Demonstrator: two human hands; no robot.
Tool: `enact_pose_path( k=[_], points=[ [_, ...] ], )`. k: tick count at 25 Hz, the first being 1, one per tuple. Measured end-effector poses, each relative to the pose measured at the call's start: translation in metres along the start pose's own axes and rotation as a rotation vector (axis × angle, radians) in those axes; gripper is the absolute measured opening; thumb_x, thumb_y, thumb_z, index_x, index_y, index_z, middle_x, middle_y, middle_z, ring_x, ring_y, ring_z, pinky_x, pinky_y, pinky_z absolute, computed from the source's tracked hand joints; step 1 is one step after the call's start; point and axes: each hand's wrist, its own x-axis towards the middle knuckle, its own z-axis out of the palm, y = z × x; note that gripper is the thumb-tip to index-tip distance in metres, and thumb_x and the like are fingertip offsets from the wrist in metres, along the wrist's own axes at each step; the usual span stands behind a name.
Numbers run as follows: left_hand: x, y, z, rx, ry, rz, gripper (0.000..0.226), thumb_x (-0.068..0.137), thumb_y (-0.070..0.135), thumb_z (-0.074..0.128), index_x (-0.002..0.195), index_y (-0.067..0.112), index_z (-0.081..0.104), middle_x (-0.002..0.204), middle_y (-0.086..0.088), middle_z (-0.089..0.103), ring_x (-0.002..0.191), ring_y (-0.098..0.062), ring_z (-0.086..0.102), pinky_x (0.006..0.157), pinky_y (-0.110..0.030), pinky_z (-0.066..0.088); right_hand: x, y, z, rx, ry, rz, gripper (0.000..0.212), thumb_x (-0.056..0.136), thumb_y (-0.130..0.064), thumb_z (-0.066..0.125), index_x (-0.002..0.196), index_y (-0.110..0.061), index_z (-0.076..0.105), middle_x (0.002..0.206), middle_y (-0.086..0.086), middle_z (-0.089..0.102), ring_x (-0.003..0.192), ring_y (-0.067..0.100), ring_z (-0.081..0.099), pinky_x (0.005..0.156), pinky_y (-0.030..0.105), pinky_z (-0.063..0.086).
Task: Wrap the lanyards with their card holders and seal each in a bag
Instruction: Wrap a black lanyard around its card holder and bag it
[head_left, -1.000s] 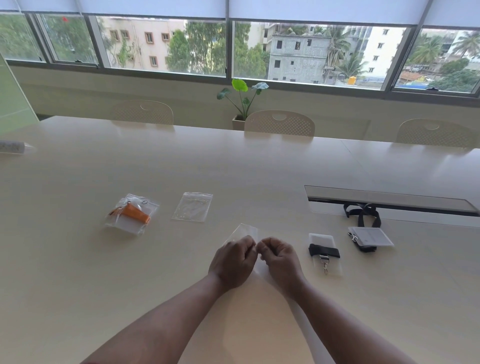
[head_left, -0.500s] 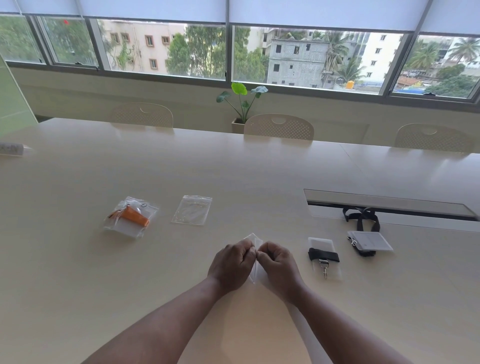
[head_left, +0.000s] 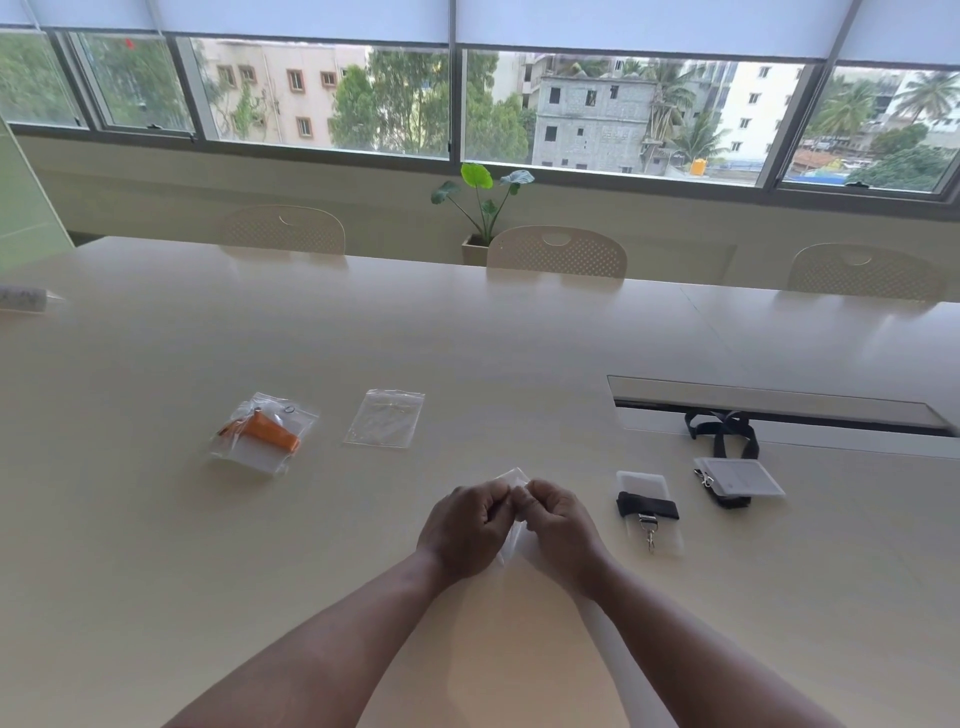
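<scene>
My left hand (head_left: 465, 525) and my right hand (head_left: 558, 525) meet at the table's middle, both pinching the top of a clear empty bag (head_left: 513, 480) that stands on edge between them. To the right lies a card holder wrapped in a black lanyard (head_left: 648, 508) with its metal clip showing. Further right a second card holder (head_left: 737, 477) lies on its loose black lanyard (head_left: 724, 431). On the left a sealed bag holds an orange lanyard (head_left: 262, 432). Beside that one lies another empty clear bag (head_left: 384, 419).
The long pale table (head_left: 156, 571) has a cable slot (head_left: 779, 410) at the right. Three chairs (head_left: 556, 252) line its far side, with a potted plant (head_left: 480, 208) under the windows. A small object (head_left: 23, 299) lies at the far left edge.
The bag between my hands has turned from lying tilted flat to standing on edge, and my hands have drawn closer together around its top.
</scene>
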Motion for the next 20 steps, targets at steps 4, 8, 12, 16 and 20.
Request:
enact_pose_path(
  k=[4,8,12,16,20],
  points=[
    [0.0020,0.0016,-0.0028,-0.072,-0.042,-0.032,0.031,0.094,0.056,0.039,0.072,0.044,0.057,0.067,0.019,0.064,0.063,-0.003,0.059,0.062,-0.031,0.047,0.0000,0.0023,-0.0013,0.029,-0.012,0.014,0.023,0.098,-0.026,0.059,0.077,-0.018,0.068,0.070,-0.008,0.064,0.067,0.005,0.055,0.065,0.023,0.043],
    [0.0027,0.0026,-0.0041,-0.080,-0.040,-0.033,0.029,0.094,0.051,0.039,0.072,0.047,0.058,0.068,0.028,0.062,0.063,0.006,0.056,0.059,-0.024,0.038,0.0003,0.0022,-0.0008,0.041,-0.016,0.011,0.021,0.097,-0.023,0.058,0.082,-0.013,0.069,0.078,-0.002,0.069,0.074,0.009,0.059,0.072,0.027,0.047],
    [0.0030,0.0016,-0.0035,-0.083,-0.038,-0.049,0.028,0.095,0.046,0.041,0.073,0.046,0.059,0.069,0.028,0.062,0.063,0.008,0.055,0.057,-0.021,0.034,0.0021,-0.0005,-0.0024,-0.004,-0.049,0.011,0.025,0.098,-0.028,0.058,0.075,-0.024,0.066,0.068,-0.014,0.062,0.061,0.000,0.051,0.062,0.018,0.040],
    [0.0028,0.0011,-0.0031,-0.074,-0.056,-0.044,0.030,0.100,0.043,0.045,0.074,0.047,0.059,0.068,0.030,0.062,0.063,0.009,0.056,0.057,-0.018,0.033,0.0032,0.0031,-0.0045,-0.018,-0.079,0.024,0.033,0.102,-0.019,0.055,0.072,-0.029,0.066,0.068,-0.015,0.060,0.063,0.001,0.050,0.063,0.018,0.040],
    [0.0028,0.0012,-0.0038,-0.063,-0.061,-0.052,0.032,0.101,0.041,0.046,0.074,0.051,0.059,0.067,0.032,0.061,0.062,0.011,0.054,0.057,-0.015,0.033,0.0020,0.0043,-0.0043,-0.006,-0.087,0.010,0.025,0.101,-0.016,0.056,0.079,-0.021,0.067,0.074,-0.011,0.063,0.070,0.004,0.054,0.069,0.020,0.043]
  ],
)
